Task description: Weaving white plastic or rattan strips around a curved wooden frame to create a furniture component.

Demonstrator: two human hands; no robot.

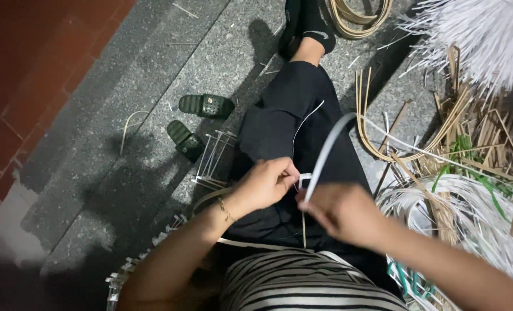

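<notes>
Head view looks down on your lap: your left hand [266, 183] pinches the folded end of a flat white strip [327, 155] between thumb and fingertips, closed tight on it, just at 9 o'clock of your right hand [343, 210]. Your right hand is also closed round the strip, which rises from it and arcs away toward 1 o'clock over your dark trousers [285, 115]. A thin white strand [304, 122] trails up toward 12 o'clock. To fold cleanly, I'd judge you should keep both pinches close together, hold the strip flat so it doesn't twist, and press the crease square. Loose bundles of white and tan strips [470, 196] lie at 3 o'clock, green sandals [202, 118] at 10 o'clock.
</notes>
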